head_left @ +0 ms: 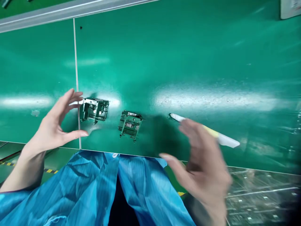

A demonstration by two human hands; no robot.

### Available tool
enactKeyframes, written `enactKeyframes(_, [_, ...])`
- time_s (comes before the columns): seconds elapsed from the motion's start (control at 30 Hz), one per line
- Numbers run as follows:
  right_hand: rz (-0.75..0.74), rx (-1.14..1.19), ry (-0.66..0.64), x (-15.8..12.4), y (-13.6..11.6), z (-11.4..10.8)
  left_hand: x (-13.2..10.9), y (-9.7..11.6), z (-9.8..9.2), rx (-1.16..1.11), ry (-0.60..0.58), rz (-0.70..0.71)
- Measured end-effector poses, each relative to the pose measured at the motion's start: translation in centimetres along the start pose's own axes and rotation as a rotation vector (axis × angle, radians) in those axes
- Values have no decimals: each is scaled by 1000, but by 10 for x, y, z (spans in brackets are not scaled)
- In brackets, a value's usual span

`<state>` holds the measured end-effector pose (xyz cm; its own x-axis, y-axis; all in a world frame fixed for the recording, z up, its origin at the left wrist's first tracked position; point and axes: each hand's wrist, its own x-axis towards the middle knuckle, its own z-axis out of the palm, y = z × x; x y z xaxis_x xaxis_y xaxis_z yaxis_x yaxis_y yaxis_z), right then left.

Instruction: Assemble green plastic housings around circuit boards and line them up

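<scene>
Two small dark frame-like assemblies with metal bits lie on the green work surface. My left hand [57,122] is beside the left assembly [95,110], fingers and thumb spread apart with nothing between them. The right assembly [130,124] sits a short way to its right, untouched. Further right, my right hand [199,157] is raised near the surface's front edge, slightly blurred, thumb and fingers apart and holding nothing. Partly hidden behind its fingers lies a slim white tool with a yellow band [228,140], its narrow tip pointing left.
A pale seam crosses the green table [150,56] on the left. A grey rail [58,13] borders its far side. At the top right corner lies a whitish object [290,8]. Below the front edge at right are stacked clear trays [261,194].
</scene>
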<state>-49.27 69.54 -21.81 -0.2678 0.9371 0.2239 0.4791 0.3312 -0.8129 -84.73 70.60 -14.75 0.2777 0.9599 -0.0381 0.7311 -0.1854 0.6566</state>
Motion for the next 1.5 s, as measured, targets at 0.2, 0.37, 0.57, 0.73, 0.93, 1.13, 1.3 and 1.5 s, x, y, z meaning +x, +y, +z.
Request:
enactKeyframes(0.2, [-3,26,-142,31,-29,53,17,-14,35,-165,65,13])
enactKeyframes(0.37, [-17,-29,-128,37,-35,58,22,-9,44,-145,70,97])
enactKeyframes(0.57, [-132,-170,-88,40,-46,53,19,0,48,-72,79,92])
enactKeyframes(0.73, [-228,-268,-79,47,-58,34,16,16,48,-98,119,93])
enactKeyframes(0.93, [-330,-373,-78,52,-72,7,19,32,41,-90,109,151])
enactKeyframes(1.13, [-379,-429,-73,52,-80,-9,21,43,39,-70,113,239])
enactKeyframes(1.3, [-413,-425,-20,50,-81,-11,21,49,38,-23,167,316])
enactKeyframes(1.5, [-402,-380,25,45,-77,-10,24,54,36,29,218,378])
